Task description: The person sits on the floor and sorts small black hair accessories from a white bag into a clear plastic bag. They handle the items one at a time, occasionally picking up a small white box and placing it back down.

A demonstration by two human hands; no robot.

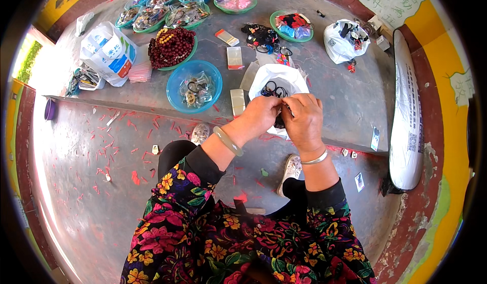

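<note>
My left hand [259, 114] and my right hand [304, 117] meet over a white bag [293, 77], their thumbs and forefingers pinched together. Whatever lies between the fingertips is too small and covered to name. Black hair ties [273, 87] lie inside the bag, just beyond my fingers, and something dark shows beneath my hands. Left of the bag stands a blue plastic bowl [171, 97] with small clear packets [199, 87] in it, some with hair ties inside. A stack of clear small bags [237, 101] lies between the bowl and my left hand.
A green-rimmed bowl of dark red beads [172, 49] stands beyond the blue bowl. Several bowls of packets [188, 15] fill the far left. Black hair ties [261, 36] lie farther back. Another white bag [346, 41] and a long white sack [407, 116] are at right.
</note>
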